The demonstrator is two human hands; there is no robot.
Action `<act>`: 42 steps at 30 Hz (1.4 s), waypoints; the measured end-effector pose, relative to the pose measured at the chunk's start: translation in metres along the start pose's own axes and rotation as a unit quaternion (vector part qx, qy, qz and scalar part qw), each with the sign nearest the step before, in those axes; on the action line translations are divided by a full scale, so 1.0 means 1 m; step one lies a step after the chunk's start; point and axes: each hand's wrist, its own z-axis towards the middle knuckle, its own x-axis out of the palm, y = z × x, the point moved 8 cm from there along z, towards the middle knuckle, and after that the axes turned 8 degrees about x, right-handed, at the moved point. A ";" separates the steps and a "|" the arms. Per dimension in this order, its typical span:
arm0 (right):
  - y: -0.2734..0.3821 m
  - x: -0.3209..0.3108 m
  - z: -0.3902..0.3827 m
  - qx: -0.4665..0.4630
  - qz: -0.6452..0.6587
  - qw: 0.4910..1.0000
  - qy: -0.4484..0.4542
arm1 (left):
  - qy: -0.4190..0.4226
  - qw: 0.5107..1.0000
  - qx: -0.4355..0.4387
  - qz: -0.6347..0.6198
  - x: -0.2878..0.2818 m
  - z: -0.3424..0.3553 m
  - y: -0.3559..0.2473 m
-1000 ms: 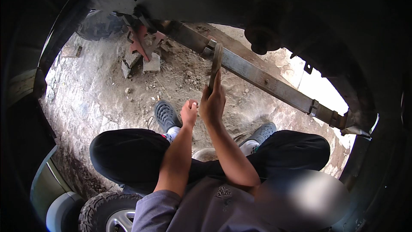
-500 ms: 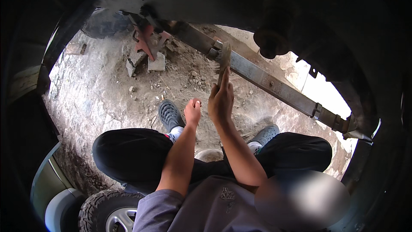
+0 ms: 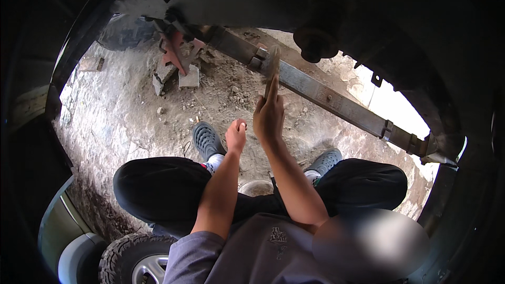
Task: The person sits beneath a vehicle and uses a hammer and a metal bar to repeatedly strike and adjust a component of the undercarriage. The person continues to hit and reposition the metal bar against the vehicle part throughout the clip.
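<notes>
My right hand (image 3: 269,118) is closed round the handle of a wire brush (image 3: 274,63), with the index finger stretched along it. The brush head lies across a long grey leaf spring (image 3: 321,92), beside a metal clamp (image 3: 258,58) on it. From this angle the bristles are hard to make out. My left hand (image 3: 235,135) is curled into a fist above the ground, near my right wrist and apart from the spring. Whatever its fingers may hold is hidden.
Dark vehicle underbody surrounds the view, with a round part (image 3: 315,47) hanging above the spring. A reddish metal stand (image 3: 173,55) rests by concrete blocks (image 3: 189,77) at the far left. A tyre (image 3: 123,255) lies behind my left knee. Rubble covers the dirt floor (image 3: 131,110).
The wire brush and my right hand have shifted slightly, and the brush has turned so its bristles show less. My left hand has stayed almost still.
</notes>
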 end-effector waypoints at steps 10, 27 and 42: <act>0.006 0.008 0.016 -0.025 0.018 0.999 0.006 | 0.041 0.999 -0.026 -0.016 0.009 -0.002 0.022; -0.151 0.053 -0.062 -0.064 0.050 0.995 0.061 | -0.067 0.993 -0.087 -0.040 -0.013 0.004 0.052; -0.216 0.055 -0.068 0.078 -0.120 0.989 0.039 | -0.047 0.995 -0.062 -0.057 -0.007 0.001 0.027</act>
